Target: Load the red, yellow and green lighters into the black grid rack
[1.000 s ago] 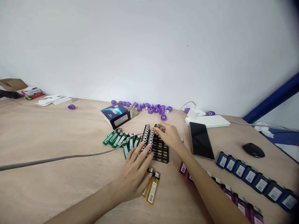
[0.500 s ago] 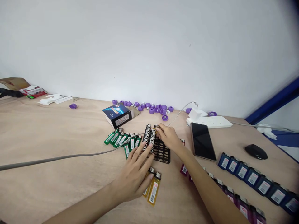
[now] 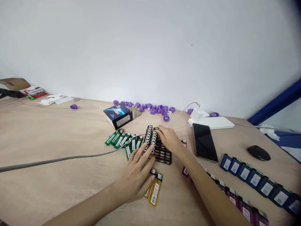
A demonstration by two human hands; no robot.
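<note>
A black slotted tray stands mid-table, with two rows of upright lighters filling its left part. My left hand lies with fingers spread, its fingertips on the near end of these rows. At the far end of the right row, my right hand pinches a lighter, mostly hidden by the fingers. Two yellow lighters lie under and beside my left thumb. Several green lighters are scattered left of the tray.
Behind stand an open blue and black box and several purple caps. A grey cable crosses from the left. To the right are a phone, power strip, mouse, blue lighters and purple lighters.
My right hand has moved slightly down toward the tray, and the lighter in its fingers sits lower in the row. My left hand has stayed in place.
</note>
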